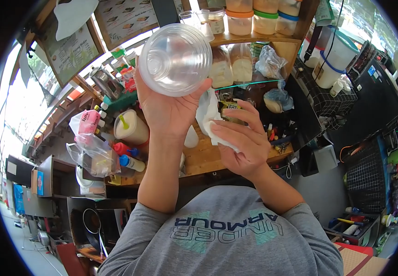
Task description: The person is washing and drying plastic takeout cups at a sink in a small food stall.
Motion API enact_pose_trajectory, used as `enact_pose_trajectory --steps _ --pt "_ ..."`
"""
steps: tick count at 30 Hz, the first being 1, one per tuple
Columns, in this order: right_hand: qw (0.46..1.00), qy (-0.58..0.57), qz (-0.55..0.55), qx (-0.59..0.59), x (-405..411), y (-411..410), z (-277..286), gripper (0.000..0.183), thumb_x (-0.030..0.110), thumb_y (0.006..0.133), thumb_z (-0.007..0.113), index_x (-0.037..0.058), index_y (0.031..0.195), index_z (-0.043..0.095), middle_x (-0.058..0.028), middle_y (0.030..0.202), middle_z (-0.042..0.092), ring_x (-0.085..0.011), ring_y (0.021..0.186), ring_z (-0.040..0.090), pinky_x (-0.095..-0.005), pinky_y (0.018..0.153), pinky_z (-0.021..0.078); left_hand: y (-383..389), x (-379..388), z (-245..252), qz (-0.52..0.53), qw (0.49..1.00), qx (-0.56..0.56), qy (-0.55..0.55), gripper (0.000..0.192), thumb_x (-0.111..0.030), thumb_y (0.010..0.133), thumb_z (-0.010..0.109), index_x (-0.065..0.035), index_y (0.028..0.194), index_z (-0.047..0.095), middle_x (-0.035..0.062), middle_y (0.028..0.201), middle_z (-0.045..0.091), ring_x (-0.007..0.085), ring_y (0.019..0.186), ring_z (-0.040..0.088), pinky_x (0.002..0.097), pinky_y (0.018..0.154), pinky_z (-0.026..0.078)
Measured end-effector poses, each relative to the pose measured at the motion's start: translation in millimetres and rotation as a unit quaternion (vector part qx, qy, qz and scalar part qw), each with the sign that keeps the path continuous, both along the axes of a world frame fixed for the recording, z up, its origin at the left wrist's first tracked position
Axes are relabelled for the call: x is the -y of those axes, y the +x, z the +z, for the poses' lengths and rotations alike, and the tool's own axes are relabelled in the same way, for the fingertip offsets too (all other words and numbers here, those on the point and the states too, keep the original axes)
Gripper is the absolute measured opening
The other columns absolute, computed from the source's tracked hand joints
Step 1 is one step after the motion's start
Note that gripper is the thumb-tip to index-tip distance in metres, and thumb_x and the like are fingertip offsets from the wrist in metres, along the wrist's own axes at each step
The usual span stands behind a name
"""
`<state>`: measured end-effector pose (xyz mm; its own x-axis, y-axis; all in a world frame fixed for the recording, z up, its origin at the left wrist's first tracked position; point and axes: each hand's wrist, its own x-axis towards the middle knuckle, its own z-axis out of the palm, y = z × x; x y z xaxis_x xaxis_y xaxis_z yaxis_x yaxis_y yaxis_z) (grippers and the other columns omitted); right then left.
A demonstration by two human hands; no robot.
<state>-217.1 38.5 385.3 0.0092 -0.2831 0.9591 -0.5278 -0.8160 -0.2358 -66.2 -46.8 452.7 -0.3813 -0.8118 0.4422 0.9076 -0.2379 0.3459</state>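
My left hand [168, 110] holds up a clear round plastic container [175, 60], its ribbed rim tilted toward me. The fingers behind it are mostly hidden, while the thumb presses at its lower right side. Just to the right and lower, my right hand [243, 138] grips a crumpled white tissue or cloth [212, 120] between thumb and fingers. The tissue hangs below the container, near my left thumb. Beneath both hands lies a wooden counter [202, 160].
Left on the counter stand a tub with a green handle [130, 126], a blue-capped bottle [131, 163] and a plastic bag [99, 155]. Ahead, a shelf holds lidded tubs [239, 22] above bags of powder [221, 69]. A knotted bag [278, 100] lies right.
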Motion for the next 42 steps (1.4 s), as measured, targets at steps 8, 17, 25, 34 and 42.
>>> enact_pose_trajectory --steps 8,17,25,34,42 --pt "0.995 0.038 0.047 0.082 -0.4 1.7 -4.8 0.033 -0.005 0.071 0.069 0.0057 0.101 0.075 -0.0094 0.097 0.074 -0.029 0.096 0.066 -0.0467 0.093 0.0495 10.7 -7.5 -1.1 -0.058 0.997 -0.048 0.001 0.068 -0.06 0.097 0.04 -0.0104 0.143 0.041 0.0123 0.14 0.051 0.0337 0.124 0.055 0.0656 0.084 0.056" --pt "0.953 0.245 0.015 0.178 -9.3 -18.2 -48.7 0.022 -0.002 0.08 0.068 0.001 0.102 0.073 -0.0124 0.095 0.07 -0.0236 0.088 0.067 -0.0308 0.078 0.0523 91.5 73.7 -102.3 0.588 0.557 0.564 -0.163 0.059 -0.023 0.078 0.083 -0.002 0.126 0.055 0.0129 0.108 0.068 0.0245 0.096 0.068 0.038 0.085 0.054" --pt "0.832 0.489 0.07 0.253 25.0 -6.5 -169.5 0.019 0.011 0.086 0.069 0.0023 0.103 0.073 -0.01 0.092 0.074 -0.014 0.082 0.068 -0.0271 0.075 0.0519 102.6 87.3 -226.1 0.488 0.416 0.75 -0.163 0.08 -0.041 0.066 0.088 0.0027 0.121 0.048 0.0249 0.103 0.068 0.0404 0.099 0.067 0.0461 0.087 0.052" --pt "0.707 0.592 0.073 0.38 66.1 70.8 -293.7 0.023 0.014 0.083 0.069 0.0017 0.102 0.073 -0.0121 0.089 0.074 -0.0203 0.081 0.07 -0.034 0.074 0.0534 127.7 97.2 -250.3 0.433 0.468 0.768 -0.062 0.079 -0.043 0.065 0.089 0.0026 0.119 0.055 0.0203 0.106 0.07 0.0318 0.098 0.069 0.0404 0.087 0.054" --pt "0.72 0.555 0.108 0.402 85.3 124.3 -285.7 0.024 0.015 0.081 0.07 -0.0012 0.1 0.072 -0.0143 0.086 0.073 -0.0241 0.079 0.071 -0.0359 0.072 0.0538 153.1 109.9 -256.4 0.42 0.583 0.689 -0.099 0.044 -0.016 0.079 0.083 0.0016 0.112 0.061 0.0101 0.102 0.07 0.0182 0.09 0.068 0.0324 0.08 0.055"
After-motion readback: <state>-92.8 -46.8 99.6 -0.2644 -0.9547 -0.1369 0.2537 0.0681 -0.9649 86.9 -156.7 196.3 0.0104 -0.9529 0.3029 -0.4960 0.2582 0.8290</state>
